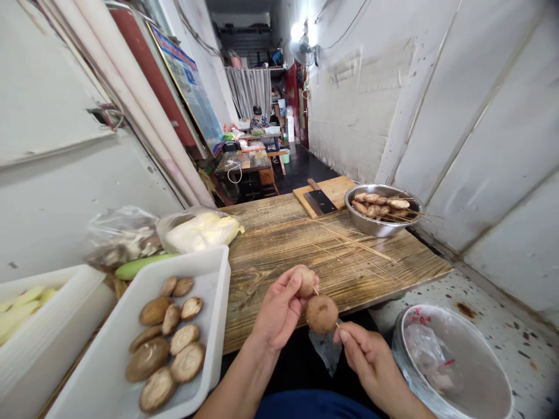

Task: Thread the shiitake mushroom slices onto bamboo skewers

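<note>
My left hand is closed around a shiitake mushroom cap, pinched between thumb and fingers. Just below it, a second, larger shiitake mushroom is threaded on a thin bamboo skewer. The skewer's upper end meets the mushroom in my left hand; whether it has gone through I cannot tell. My right hand is closed on the skewer's lower end, thumb against fingers. Both hands are in front of the table's near edge. To their left, a white plastic tray holds several loose shiitake mushrooms.
Loose skewers lie on the wooden table. A steel bowl holds skewered mushrooms, beside a cleaver on a cutting board. A lined bin stands at right. Bags lie behind the tray. A person sits far back.
</note>
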`<state>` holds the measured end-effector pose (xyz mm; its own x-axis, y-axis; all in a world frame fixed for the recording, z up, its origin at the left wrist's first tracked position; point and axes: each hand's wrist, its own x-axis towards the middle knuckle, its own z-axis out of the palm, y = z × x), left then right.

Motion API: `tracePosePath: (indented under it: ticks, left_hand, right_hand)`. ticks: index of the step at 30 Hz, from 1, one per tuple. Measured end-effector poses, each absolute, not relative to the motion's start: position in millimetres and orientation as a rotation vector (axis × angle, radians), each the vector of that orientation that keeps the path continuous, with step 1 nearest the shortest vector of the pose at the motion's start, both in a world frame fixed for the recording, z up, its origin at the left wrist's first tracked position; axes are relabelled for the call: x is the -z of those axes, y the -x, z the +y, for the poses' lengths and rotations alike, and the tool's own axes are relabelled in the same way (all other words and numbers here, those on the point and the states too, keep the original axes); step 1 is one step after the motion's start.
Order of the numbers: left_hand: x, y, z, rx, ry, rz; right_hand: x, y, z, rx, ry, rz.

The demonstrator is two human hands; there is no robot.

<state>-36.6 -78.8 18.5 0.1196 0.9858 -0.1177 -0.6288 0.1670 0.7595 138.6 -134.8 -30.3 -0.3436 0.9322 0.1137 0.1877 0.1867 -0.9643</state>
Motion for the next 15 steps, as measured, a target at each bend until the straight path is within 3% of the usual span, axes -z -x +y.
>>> tracePosePath:
  ticks: [15]
  left_hand:
    - [-13.6,18.2,-80.4,-1.294,-0.431,0.543]
  right_hand:
    - [29.5,-110.0,-110.6,-1.021,0.988,-1.7]
